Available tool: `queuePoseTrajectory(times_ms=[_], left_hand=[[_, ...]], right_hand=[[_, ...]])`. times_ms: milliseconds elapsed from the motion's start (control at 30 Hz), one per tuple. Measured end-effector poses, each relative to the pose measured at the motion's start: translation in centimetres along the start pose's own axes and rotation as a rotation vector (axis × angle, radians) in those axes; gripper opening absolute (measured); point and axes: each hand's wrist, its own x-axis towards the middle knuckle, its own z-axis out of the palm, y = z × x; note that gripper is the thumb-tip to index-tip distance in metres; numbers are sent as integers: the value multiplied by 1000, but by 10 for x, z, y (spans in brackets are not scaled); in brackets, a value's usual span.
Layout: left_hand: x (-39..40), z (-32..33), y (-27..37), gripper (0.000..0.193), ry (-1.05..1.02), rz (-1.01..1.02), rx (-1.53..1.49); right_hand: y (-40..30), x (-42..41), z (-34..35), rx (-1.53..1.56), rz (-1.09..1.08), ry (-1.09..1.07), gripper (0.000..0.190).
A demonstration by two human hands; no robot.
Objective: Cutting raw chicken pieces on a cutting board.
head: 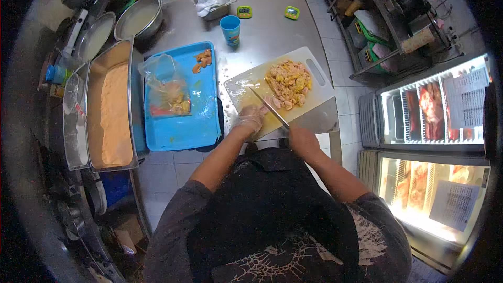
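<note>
My right hand point(303, 141) grips the handle of a kitchen knife point(271, 109), its blade slanting up and left over a white cutting board point(251, 82). Left of the blade, my left hand point(250, 118), in a clear plastic glove, holds a piece of pale raw meat point(268, 106) down on the board. A heap of cut, yellowish raw meat pieces point(289, 82) lies on the board beyond the knife. Beside the board, a blue tray point(177, 135) bears a clear plastic bag point(169, 90) with more meat in it. Small brownish scraps point(202, 61) lie in the tray's far corner.
A blue cup point(231, 30) and two green timers point(244, 11) stand on the steel table point(271, 19), near a steel pan holding white cloth point(214, 2). At left are a deep container of orange-coloured stuff point(116, 118) and a metal bowl point(139, 17). Lit glass-door fridges point(432, 114) stand at right.
</note>
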Motion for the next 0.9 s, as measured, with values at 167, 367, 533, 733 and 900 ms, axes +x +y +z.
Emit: queuePoseTrajectory(times_ms=[167, 367, 533, 733, 900], left_hand=[[-5, 0, 13, 29, 66, -235, -281], [-19, -3, 16, 36, 79, -233, -213], [-24, -7, 11, 36, 119, -159, -163], [-19, -46, 7, 37, 235, -132, -298], [19, -82, -40, 47, 336, -355, -346]], right_hand=[[11, 11, 26, 10, -43, 48, 21], [-7, 47, 22, -51, -141, 49, 20], [-36, 91, 10, -82, -182, 13, 18], [-13, 80, 21, -9, -127, 72, 17], [19, 35, 15, -65, -106, 4, 21]])
